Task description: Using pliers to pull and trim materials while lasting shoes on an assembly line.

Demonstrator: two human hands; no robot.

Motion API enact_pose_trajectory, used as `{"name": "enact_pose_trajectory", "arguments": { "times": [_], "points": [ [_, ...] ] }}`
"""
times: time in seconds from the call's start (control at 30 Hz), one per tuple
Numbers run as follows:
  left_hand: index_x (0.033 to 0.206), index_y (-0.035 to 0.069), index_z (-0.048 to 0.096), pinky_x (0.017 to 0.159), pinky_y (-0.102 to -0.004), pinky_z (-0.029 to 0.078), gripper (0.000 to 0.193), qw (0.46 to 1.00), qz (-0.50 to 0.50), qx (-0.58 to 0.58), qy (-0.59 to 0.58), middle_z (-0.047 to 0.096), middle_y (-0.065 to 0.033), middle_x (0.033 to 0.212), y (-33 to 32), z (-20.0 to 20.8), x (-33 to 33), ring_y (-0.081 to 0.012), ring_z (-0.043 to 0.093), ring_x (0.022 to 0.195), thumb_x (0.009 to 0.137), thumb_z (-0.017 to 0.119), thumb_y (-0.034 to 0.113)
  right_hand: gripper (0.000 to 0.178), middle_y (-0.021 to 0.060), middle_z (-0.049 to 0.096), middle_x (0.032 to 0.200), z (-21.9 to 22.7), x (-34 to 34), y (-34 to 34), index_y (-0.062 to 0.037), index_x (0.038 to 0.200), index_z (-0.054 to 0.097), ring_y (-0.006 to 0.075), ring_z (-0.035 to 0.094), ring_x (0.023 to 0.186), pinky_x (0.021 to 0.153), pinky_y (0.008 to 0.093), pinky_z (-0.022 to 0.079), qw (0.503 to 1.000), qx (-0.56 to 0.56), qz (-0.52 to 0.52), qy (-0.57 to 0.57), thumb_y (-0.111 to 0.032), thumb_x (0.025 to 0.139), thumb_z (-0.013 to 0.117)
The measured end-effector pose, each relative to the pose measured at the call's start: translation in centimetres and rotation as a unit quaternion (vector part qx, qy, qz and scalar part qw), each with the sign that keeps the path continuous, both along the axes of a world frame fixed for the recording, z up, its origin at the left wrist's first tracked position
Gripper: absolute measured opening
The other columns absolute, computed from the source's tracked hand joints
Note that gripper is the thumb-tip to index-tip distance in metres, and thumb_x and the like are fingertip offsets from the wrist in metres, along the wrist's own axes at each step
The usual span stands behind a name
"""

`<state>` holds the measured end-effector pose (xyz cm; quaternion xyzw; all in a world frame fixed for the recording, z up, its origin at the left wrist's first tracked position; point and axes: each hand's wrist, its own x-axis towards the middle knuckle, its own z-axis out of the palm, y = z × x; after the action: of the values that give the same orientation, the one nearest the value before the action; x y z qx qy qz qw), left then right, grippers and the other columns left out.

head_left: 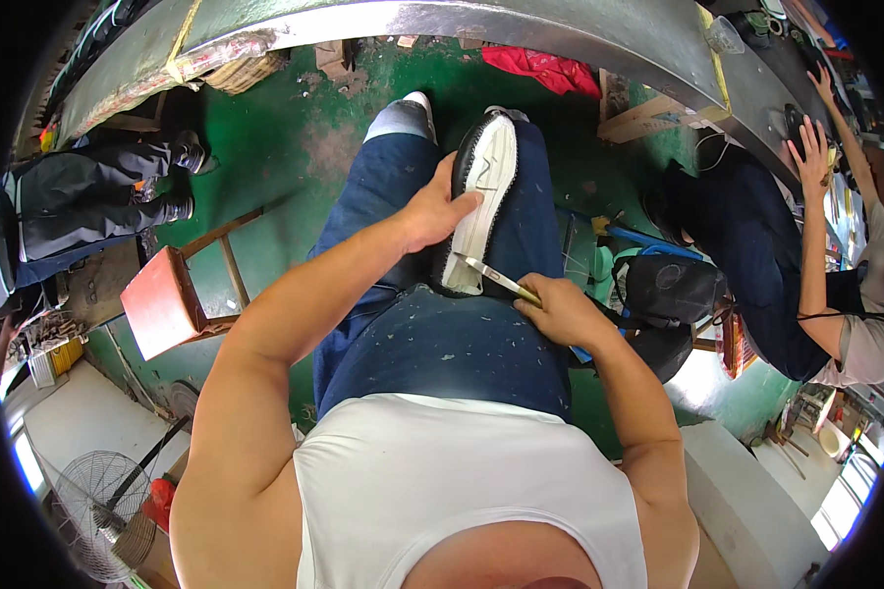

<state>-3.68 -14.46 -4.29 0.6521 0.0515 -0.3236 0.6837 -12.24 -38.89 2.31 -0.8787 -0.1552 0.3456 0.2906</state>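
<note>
A shoe (487, 191) lies sole up across my thighs, toe pointing away from me. Its bottom is pale, with dark lines on it, a stitched-looking edge and black sides. My left hand (436, 211) is closed round the shoe's left side, the thumb pressing on the sole. In my right hand (564, 308), near the heel, is a slim tool (498, 278) with a flat, pale, metal-looking front and a yellowish handle. The tool's tip is over the heel end; whether it touches the sole I cannot tell. Dark blue cloth (442, 353) with pale specks covers my lap.
A long metal-edged bench (413, 20) curves across the far side. Left are a reddish stool (162, 302) and a person's legs (98, 187); a fan (103, 506) stands lower left. At right, a co-worker's hand (811, 157) reaches to the bench, near a black bag (670, 285).
</note>
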Motion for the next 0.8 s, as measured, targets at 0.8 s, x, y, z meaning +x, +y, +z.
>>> {"name": "enact_pose_trajectory", "arguments": {
  "times": [0.8],
  "points": [
    [0.155,0.008,-0.026,0.119,-0.0335,0.025,0.12,0.989,-0.128,0.031,-0.071,0.025,-0.0245,0.16,1.8,-0.6,-4.1,-0.0291,0.033,0.146,0.087,0.073,0.01,0.044,0.0088,0.065,0.074,-2.2,10.6,0.9,0.0015,0.094,0.06,0.0172,0.062,0.061,0.06,0.0337,0.05,0.977,0.141,-0.158,-0.003,-0.038,0.105,0.046]
  ]
}}
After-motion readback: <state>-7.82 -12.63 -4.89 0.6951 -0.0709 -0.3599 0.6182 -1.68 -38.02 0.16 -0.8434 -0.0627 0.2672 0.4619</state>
